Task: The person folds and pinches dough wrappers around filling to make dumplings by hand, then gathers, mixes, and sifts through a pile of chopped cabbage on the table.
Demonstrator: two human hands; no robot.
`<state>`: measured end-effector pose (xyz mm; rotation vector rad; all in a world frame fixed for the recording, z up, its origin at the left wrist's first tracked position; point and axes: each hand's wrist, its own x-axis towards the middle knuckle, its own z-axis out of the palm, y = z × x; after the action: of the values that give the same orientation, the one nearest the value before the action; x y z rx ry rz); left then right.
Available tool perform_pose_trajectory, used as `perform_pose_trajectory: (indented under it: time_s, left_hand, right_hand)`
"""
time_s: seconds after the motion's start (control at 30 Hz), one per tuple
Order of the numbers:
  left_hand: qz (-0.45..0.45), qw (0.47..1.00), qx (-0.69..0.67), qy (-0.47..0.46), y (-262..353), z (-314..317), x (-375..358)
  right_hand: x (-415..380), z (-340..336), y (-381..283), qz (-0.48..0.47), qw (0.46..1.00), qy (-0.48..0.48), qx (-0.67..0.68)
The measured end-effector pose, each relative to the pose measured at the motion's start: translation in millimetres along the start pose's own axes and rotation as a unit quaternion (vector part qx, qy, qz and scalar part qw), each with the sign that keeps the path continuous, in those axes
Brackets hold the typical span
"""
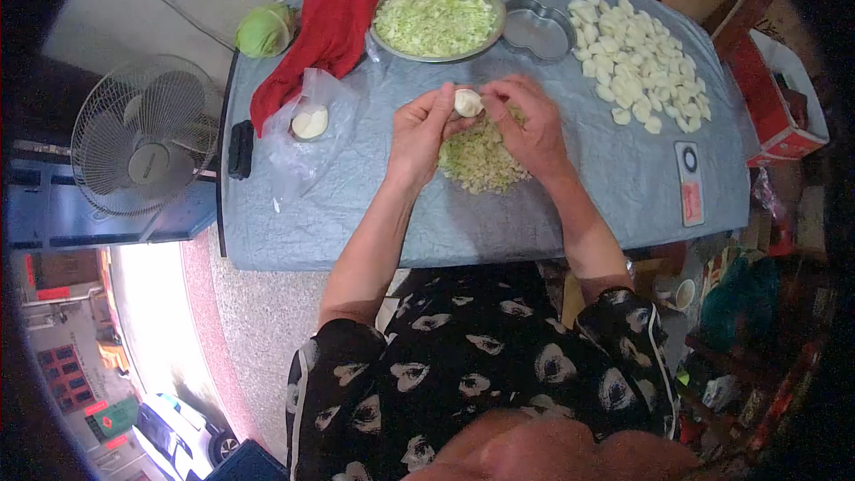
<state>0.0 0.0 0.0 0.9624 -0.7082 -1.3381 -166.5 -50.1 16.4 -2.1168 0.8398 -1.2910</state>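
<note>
My left hand (420,132) holds a small, round, whitish ball (468,103) between thumb and fingers. My right hand (525,125) is closed, its thumb and fingertips pinched at the ball's right edge. I cannot tell what the ball is made of. Below both hands, a heap of finely chopped pale green bits (485,160) lies on the grey-blue table cover (374,232). Beyond the hands stands a round metal bowl (492,43) of shredded cabbage. Beside it is a lobed metal tray (540,31).
Many pale, clove-sized pieces (637,67) spread over the table's right side, above a flat white-and-pink device (690,183). To the left lie a clear plastic bag (307,160) with a whitish round piece, a red cloth (334,18), a cabbage (264,32) and a black object (240,150). A fan (147,138) stands left.
</note>
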Motion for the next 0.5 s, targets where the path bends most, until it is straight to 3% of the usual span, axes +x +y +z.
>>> perform_pose_trajectory:
  time_s: [0.37,0.5]
  left_hand:
    - [0.006,0.999,0.027,-0.017,1,-2,-4]
    - [0.013,1.0,0.021,-0.011,-2,-1,-1]
  right_hand:
    - [-5,18,2,-0.083,0.993,0.044,-0.077]
    - [-3,13,0,-0.021,1.0,0.01,-0.013]
